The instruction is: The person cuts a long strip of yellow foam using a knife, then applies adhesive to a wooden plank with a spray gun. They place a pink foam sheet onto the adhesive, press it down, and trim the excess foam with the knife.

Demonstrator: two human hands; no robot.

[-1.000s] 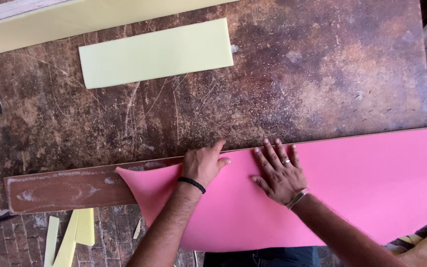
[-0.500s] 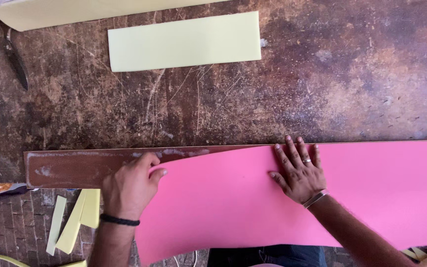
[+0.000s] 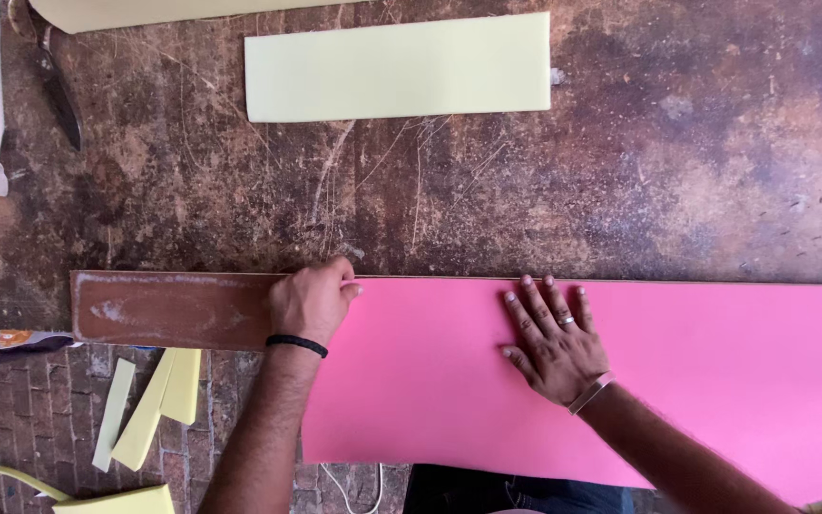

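Where the pink sheet is laid along the near edge of the worn table, its far edge is lined up on a brown wooden strip; left hand curled, fingertips pinching the sheet's far left corner; right hand spread flat, pressing mid-sheet; alignment judged best kept by steady downward pressure; pale yellow panel lies far, well apart.

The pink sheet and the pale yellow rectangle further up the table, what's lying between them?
Head view: only bare, scratched brown tabletop between the pink sheet and the pale yellow rectangle.
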